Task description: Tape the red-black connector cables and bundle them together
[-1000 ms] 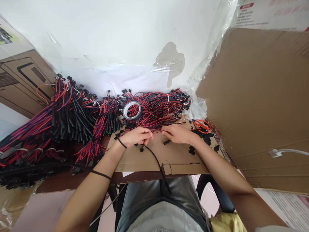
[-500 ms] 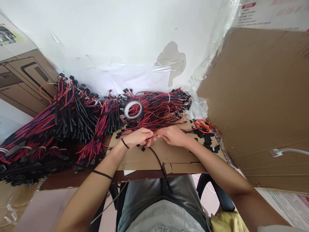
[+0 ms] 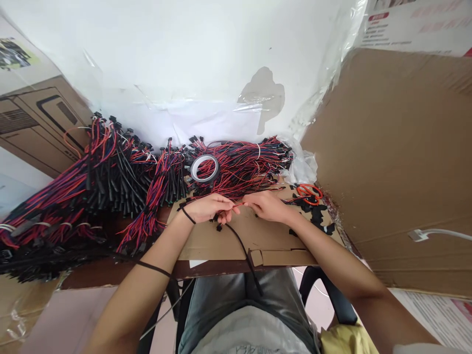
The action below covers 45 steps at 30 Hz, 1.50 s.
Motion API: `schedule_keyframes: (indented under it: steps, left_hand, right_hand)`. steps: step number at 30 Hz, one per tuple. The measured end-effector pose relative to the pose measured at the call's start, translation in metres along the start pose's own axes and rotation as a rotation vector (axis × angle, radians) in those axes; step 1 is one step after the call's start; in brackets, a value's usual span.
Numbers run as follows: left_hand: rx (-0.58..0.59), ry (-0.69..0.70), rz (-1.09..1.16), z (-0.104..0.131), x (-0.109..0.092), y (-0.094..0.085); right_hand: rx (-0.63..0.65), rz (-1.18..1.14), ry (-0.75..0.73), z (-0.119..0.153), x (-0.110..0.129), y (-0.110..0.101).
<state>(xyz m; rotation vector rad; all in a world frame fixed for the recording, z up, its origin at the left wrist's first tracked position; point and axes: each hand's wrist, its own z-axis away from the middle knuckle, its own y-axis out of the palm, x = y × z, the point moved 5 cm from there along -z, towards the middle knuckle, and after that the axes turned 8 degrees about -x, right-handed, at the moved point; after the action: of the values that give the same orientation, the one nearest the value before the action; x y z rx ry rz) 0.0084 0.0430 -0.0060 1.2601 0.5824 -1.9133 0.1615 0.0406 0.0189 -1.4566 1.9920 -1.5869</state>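
Note:
Between my hands stretches a thin red wire (image 3: 238, 204), pinched at both ends. My left hand (image 3: 212, 208) has thumb and index finger closed on it, the other fingers curled beneath. On the other side, my right hand (image 3: 266, 205) grips the wire with its fingertips. A black cable (image 3: 241, 243) runs down from under my left hand over the table edge to my lap. Both hands hover just above a cardboard sheet (image 3: 217, 246). Behind them lies a tied bundle of red and black wires (image 3: 239, 157), with a roll of black tape (image 3: 204, 168) resting on its left part.
Orange-handled scissors (image 3: 309, 194) lie right of my hands, near black tape scraps (image 3: 319, 216). Large bundles of cables with black connectors (image 3: 114, 172) pile up on the left. A cardboard wall (image 3: 398, 162) stands at the right; a clear plastic bag (image 3: 302, 166) sits at the back.
My hands have drawn slightly apart, so more of the red wire shows between them. My right hand has shifted a little to the right.

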Motion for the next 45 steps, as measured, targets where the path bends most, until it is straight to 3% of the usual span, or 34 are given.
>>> schedule_keyframes:
  steps: [7,14,19,23,33,45]
  left_hand:
    - [-0.002,-0.014,-0.064,-0.001,0.002,0.001]
    - [-0.026,-0.042,-0.141,0.000,0.002,0.006]
    - [-0.079,-0.019,-0.179,0.001,-0.002,0.007]
    - [-0.105,0.017,-0.206,0.002,-0.004,0.009]
    - [-0.020,-0.030,0.035,0.013,-0.004,-0.008]
    - [-0.216,-0.015,-0.203,0.010,-0.008,-0.012]
  right_hand:
    - [0.025,0.023,-0.003,0.001,-0.003,-0.002]
    - [-0.051,0.187,-0.034,0.000,-0.001,-0.007]
    - [0.031,0.226,0.012,-0.001,0.005,-0.002]
    - [0.036,0.198,-0.049,-0.003,0.016,0.006]
    - [-0.190,0.246,-0.127,0.004,0.006,-0.004]
    - [-0.147,0.267,-0.104,0.001,0.003,-0.007]
